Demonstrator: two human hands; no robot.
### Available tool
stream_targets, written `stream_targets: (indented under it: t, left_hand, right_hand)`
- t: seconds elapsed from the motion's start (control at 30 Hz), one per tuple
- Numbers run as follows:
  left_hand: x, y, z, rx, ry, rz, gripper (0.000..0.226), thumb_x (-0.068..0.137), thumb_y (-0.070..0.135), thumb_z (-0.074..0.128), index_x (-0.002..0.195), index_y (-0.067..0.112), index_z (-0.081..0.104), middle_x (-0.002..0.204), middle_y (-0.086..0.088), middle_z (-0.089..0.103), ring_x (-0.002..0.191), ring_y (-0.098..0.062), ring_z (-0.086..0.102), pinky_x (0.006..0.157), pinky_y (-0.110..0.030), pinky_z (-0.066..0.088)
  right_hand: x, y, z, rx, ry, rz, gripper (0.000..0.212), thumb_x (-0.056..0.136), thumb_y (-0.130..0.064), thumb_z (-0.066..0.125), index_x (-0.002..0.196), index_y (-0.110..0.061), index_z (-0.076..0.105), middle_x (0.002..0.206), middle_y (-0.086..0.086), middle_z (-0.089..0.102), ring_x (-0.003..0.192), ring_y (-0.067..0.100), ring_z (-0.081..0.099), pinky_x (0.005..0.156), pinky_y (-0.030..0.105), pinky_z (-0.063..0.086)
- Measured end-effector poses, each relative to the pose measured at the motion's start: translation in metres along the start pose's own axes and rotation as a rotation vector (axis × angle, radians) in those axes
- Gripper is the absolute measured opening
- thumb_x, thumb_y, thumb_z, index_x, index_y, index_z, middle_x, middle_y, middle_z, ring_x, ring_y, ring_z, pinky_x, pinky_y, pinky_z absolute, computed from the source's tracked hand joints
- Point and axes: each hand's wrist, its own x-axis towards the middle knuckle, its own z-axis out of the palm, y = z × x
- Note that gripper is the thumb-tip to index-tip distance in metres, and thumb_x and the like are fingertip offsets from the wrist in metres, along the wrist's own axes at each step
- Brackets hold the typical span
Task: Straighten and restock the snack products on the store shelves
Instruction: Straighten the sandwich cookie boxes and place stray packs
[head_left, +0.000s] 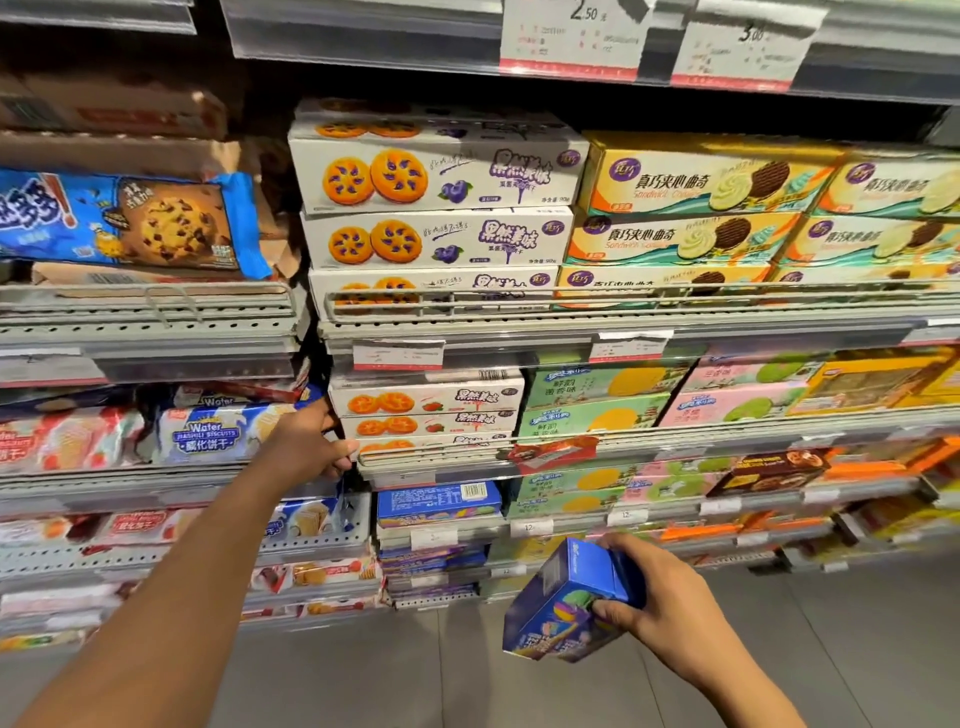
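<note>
The main risk sits at the left hand (311, 441), which reaches to the left end of a stack of white biscuit boxes (426, 410) on a middle shelf. The fingers curl around the corner of the stack and the end of the wire rail (519, 449) in front of it; whether they grip a box or only press against it I cannot tell, since the fingertips are hidden behind the edge. A push from this end would likely slide the boxes sideways into the green boxes (597, 400) just beside them, or skew the stack so that it no longer lines up. A pull outward could catch the lowest box on the rail and tip it. The bag of wafer biscuits (208, 434) lies just beside the wrist (on the neighbouring shelf section) and could be dragged or knocked by the forearm.

The right hand (660, 603) holds a blue box (566, 608) low down, well apart from the shelves and over the floor (675, 675). The thumb and fingers are closed around its upper right end, so the box hangs tilted, its far corner pointing down. Held by one end only, it could twist out and drop. A matching blue box (439, 501) lies on the shelf below the white stack, which seems the likely place for it.
</note>
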Motion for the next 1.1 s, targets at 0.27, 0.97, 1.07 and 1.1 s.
stream_targets:
  t: [0.27, 0.97, 1.07, 1.1]
  left_hand:
    - [0.000, 0.006, 0.004, 0.103, 0.006, -0.001, 0.043, 0.089, 0.013, 0.076, 0.127, 0.019, 0.056, 0.128, -0.004, 0.066, 0.068, -0.017, 0.075, 0.056, -0.031, 0.058]
    - [-0.114, -0.031, 0.115, -0.111, 0.000, 0.006, 0.031, 0.090, 0.017, 0.074, 0.118, 0.028, 0.063, 0.113, 0.011, 0.068, 0.105, -0.012, 0.067, 0.082, -0.026, 0.053]
    - [-0.121, -0.042, 0.134, -0.190, -0.249, -0.069, 0.055, 0.087, 0.026, 0.079, 0.136, 0.025, 0.053, 0.132, 0.010, 0.057, 0.117, -0.013, 0.058, 0.086, -0.015, 0.048]
    - [-0.122, -0.043, 0.137, -0.247, -0.283, -0.094, 0.063, 0.086, 0.030, 0.080, 0.141, 0.026, 0.049, 0.136, 0.011, 0.053, 0.120, -0.012, 0.056, 0.091, -0.017, 0.049]
  right_hand:
    - [0.000, 0.006, 0.006, -0.008, -0.002, -0.017, 0.049, 0.072, -0.047, 0.080, 0.111, -0.045, 0.052, 0.105, -0.029, 0.062, 0.097, 0.004, 0.059, 0.082, 0.032, 0.052]
    - [0.008, 0.012, 0.033, 0.550, 0.193, 0.112, 0.044, 0.075, -0.022, 0.089, 0.111, -0.027, 0.064, 0.099, -0.017, 0.074, 0.093, 0.003, 0.070, 0.070, 0.018, 0.056]
    - [0.009, 0.006, 0.036, 0.832, 0.220, 0.137, 0.051, 0.070, -0.037, 0.090, 0.109, -0.018, 0.064, 0.101, -0.001, 0.076, 0.091, 0.018, 0.074, 0.062, 0.033, 0.061]
    - [0.011, 0.004, 0.037, 0.887, 0.226, 0.156, 0.054, 0.068, -0.039, 0.090, 0.110, -0.018, 0.064, 0.102, 0.002, 0.077, 0.091, 0.021, 0.075, 0.062, 0.034, 0.061]
